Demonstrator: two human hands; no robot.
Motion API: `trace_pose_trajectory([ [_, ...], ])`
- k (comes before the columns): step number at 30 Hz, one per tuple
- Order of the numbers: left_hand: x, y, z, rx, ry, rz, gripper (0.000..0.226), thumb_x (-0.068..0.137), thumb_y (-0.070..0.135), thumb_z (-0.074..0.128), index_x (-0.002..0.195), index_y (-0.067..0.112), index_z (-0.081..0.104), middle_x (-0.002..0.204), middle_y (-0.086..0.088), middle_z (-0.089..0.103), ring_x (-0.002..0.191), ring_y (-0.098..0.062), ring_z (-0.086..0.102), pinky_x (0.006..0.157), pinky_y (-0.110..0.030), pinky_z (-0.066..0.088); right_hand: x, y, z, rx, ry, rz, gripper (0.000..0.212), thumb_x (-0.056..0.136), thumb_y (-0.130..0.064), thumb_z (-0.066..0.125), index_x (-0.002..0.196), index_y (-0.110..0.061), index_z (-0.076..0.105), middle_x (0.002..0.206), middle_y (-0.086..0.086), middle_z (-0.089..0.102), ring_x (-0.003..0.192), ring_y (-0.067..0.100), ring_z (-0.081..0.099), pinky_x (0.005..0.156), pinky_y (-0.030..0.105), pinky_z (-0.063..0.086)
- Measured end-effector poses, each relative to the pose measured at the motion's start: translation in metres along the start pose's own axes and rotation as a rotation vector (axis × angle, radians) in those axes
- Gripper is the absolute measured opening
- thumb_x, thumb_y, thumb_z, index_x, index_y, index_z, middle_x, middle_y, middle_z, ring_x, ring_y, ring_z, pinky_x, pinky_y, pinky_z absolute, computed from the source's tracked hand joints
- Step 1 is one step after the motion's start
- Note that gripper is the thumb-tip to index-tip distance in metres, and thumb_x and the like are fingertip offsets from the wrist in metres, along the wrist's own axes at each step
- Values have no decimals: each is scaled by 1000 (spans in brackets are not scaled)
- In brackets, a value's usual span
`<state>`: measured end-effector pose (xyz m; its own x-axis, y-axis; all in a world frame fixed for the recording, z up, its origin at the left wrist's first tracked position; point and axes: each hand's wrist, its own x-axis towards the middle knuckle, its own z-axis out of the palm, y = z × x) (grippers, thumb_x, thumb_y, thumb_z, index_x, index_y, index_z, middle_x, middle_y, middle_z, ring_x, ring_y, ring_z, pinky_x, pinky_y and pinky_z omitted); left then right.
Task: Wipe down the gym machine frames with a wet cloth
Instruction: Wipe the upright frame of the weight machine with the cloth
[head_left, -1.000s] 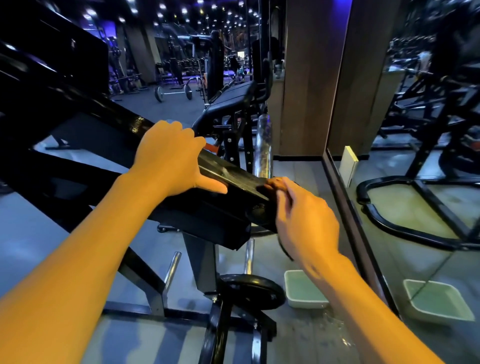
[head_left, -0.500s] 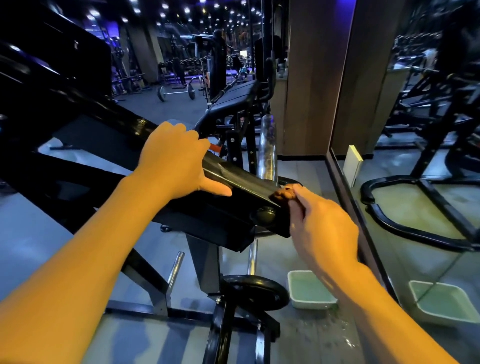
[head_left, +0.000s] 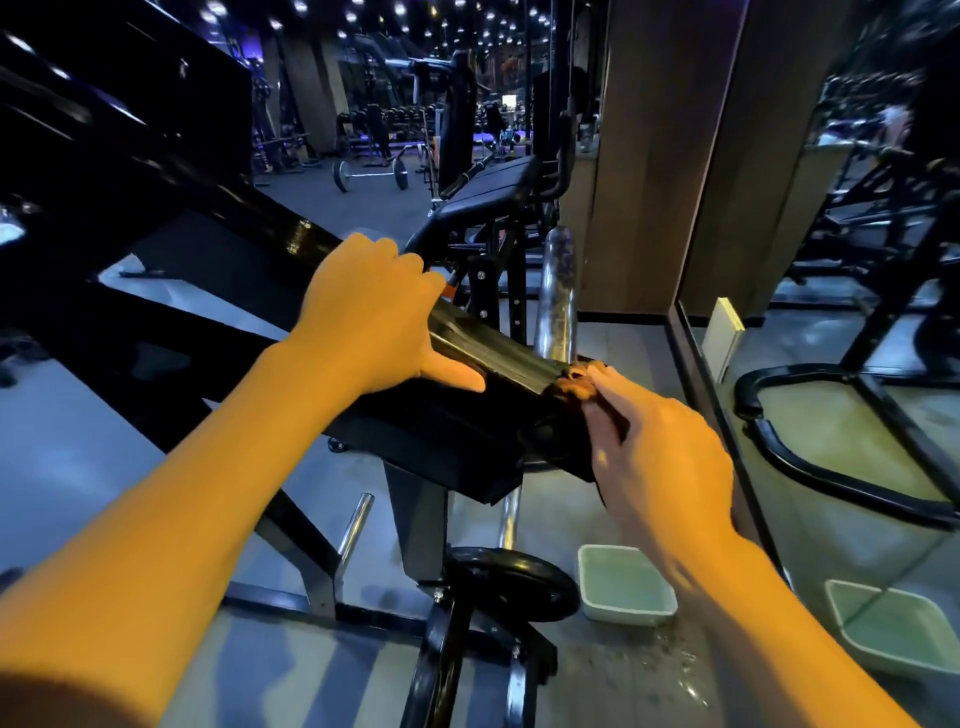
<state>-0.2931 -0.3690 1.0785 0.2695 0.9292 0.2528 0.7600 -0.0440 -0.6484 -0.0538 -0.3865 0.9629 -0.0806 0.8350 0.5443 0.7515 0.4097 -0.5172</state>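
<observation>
- Dim gym floor (head_left: 78, 441) fills the lower left of the frame, grey and glossy, with spot lights dotting the dark ceiling along the top and a barbell (head_left: 370, 174) lying far back at upper centre.
- Running from the upper left down to centre right is the black machine frame (head_left: 291, 234), a slanted beam ending in a blocky end piece at mid-frame.
- Left hand (head_left: 371, 317) sits on top of that beam at centre, fingers curled over its far edge, thumb stretched flat along the near face, so it grips the frame.
- Right hand (head_left: 660, 452) comes up from the lower right, fingertips pinching a small bunched brown cloth (head_left: 576, 383).
- That cloth is pressed against the upper corner of the beam's end, just right of centre, touching the black metal.
- Beside the cloth, a chrome post (head_left: 557, 291) rises upright behind the beam.
- Down at lower centre a black weight plate (head_left: 511, 582) hangs on the machine's base.
- Just right of the plate, a pale basin (head_left: 626, 584) stands on the floor, greenish inside, with wet spatter on the floor in front of it.
- Along the right edge a mirror wall (head_left: 857, 364) reflects a second basin and more dark frames.
- Behind the beam, at upper centre, a padded bench (head_left: 491, 192) tilts upward.
</observation>
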Motion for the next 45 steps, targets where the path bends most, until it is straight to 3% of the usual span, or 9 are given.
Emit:
trace_pose_trajectory([
  [5, 1, 0, 0, 2, -3, 7, 97, 62, 101, 15, 91, 16, 53, 70, 1, 38, 66, -24, 38, 69, -38, 25, 30, -60, 21, 167, -7, -85, 13, 105, -27, 55, 110, -30, 66, 83, -9, 67, 69, 12, 58, 49, 33, 39],
  [9, 3, 0, 4, -3, -7, -11, 85, 75, 93, 35, 107, 17, 56, 75, 1, 34, 73, -26, 38, 73, -37, 27, 40, -74, 20, 265, -41, -202, 25, 103, -27, 59, 127, -27, 66, 115, -6, 73, 96, 17, 66, 72, 43, 58],
  [15, 1, -1, 4, -28, 3, -7, 110, 59, 104, 14, 100, 15, 63, 72, 0, 44, 66, -23, 39, 68, -36, 26, 1, 22, -1, 37, -70, -46, 36, 102, -30, 64, 133, -48, 61, 67, -25, 54, 55, 0, 50, 40, 24, 30],
  [22, 1, 0, 2, -21, 13, 4, 105, 55, 105, 11, 87, 17, 58, 70, 2, 44, 64, -21, 39, 67, -36, 26, 11, -12, 15, 136, -19, -2, 22, 104, -25, 59, 120, -37, 67, 73, -20, 56, 58, -1, 49, 46, 17, 28],
  [28, 2, 1, -1, -27, -2, -18, 113, 59, 103, 23, 119, 16, 63, 72, 2, 27, 70, -24, 35, 69, -37, 25, 25, -60, 24, 195, 51, -193, 18, 106, -23, 56, 120, -23, 67, 105, -8, 71, 82, 19, 63, 59, 40, 54],
  [32, -1, 0, -4, -76, -20, -17, 116, 60, 101, 25, 114, 7, 70, 67, -1, 33, 64, -26, 35, 66, -38, 25, -2, 0, 8, 47, -20, -97, 22, 106, -25, 55, 121, -41, 60, 76, -17, 59, 65, 6, 55, 43, 30, 40],
  [38, -1, 1, -5, -71, -14, -10, 109, 60, 101, 27, 102, 10, 68, 62, 2, 25, 62, -23, 31, 67, -38, 22, -13, 23, 7, 38, 12, 108, 13, 105, -23, 56, 110, -32, 65, 65, -10, 53, 59, 11, 52, 41, 26, 27],
  [42, -1, 1, -3, -33, -16, 0, 94, 61, 102, 20, 90, 19, 51, 68, 1, 35, 66, -24, 35, 68, -37, 25, 15, -51, 22, 139, 19, -48, 12, 105, -26, 53, 108, -33, 61, 76, -15, 55, 64, 7, 51, 45, 20, 26],
  [45, 1, 0, 3, 12, 5, -20, 80, 82, 88, 31, 112, 18, 56, 79, 1, 36, 75, -26, 37, 74, -38, 30, 27, -78, 27, 132, 10, -217, 12, 107, -28, 51, 112, -28, 61, 92, -12, 63, 70, 19, 55, 50, 34, 39],
])
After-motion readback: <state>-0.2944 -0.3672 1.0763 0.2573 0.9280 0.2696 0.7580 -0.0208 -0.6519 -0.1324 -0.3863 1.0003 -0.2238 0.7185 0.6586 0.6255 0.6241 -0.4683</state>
